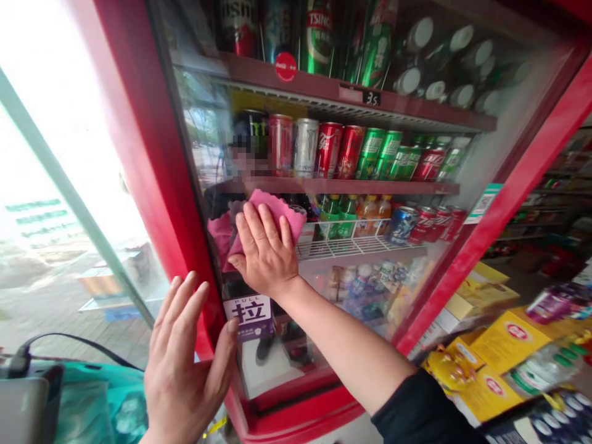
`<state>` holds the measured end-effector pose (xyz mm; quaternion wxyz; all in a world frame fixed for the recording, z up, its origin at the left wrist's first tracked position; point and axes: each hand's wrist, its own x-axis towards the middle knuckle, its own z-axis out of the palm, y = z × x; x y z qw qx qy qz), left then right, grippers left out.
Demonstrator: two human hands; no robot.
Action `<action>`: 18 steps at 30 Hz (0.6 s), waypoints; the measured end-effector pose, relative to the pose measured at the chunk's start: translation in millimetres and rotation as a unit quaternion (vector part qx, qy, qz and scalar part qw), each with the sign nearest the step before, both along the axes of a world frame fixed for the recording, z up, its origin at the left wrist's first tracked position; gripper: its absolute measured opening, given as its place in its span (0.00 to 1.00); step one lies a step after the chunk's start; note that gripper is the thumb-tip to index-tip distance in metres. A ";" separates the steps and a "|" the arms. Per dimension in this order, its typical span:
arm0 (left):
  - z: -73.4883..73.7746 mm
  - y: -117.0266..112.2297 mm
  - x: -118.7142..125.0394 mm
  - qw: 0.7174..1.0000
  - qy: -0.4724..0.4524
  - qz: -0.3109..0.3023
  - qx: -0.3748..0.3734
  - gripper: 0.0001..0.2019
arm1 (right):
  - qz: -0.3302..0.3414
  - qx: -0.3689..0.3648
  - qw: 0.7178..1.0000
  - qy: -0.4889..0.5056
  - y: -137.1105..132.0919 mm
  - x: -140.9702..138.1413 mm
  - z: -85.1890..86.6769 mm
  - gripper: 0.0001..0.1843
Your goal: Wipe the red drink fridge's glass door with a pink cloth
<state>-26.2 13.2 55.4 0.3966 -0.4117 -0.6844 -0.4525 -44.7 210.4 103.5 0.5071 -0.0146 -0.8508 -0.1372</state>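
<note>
My right hand (268,253) lies flat on a pink cloth (292,217) with a scalloped edge, holding it against the glass door (324,277) of a red-framed drinks fridge. The fingers point up the pane, slightly spread, and the cloth's reflection shows to their left. Lower down, my left hand (182,357) is raised in front of the red door frame (161,160), its fingers apart and nothing in it. Between the hands, a purple and white "PULL" sticker (250,314) is stuck low on the glass.
Behind the glass, shelves (342,187) carry several cans and bottles. Yellow boxes (509,339) and bottles are stacked at the lower right. A turquoise bag (83,401) and a grey device (23,401) sit at the lower left, beside a glass panel edge (69,185).
</note>
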 end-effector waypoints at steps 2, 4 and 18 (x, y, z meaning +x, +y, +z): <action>3.4 -0.9 -0.9 1.000 0.012 0.001 0.006 0.40 | 0.006 0.022 1.000 -0.008 -12.5 -3.4 27.6 0.39; 8.2 -1.4 -0.8 1.000 0.024 0.001 0.014 0.41 | 0.015 0.059 0.998 -0.020 -21.4 -4.0 49.4 0.37; 25.7 -13.1 -0.6 0.998 0.044 0.017 0.035 0.37 | -0.066 0.015 0.986 0.150 70.9 55.7 42.7 0.40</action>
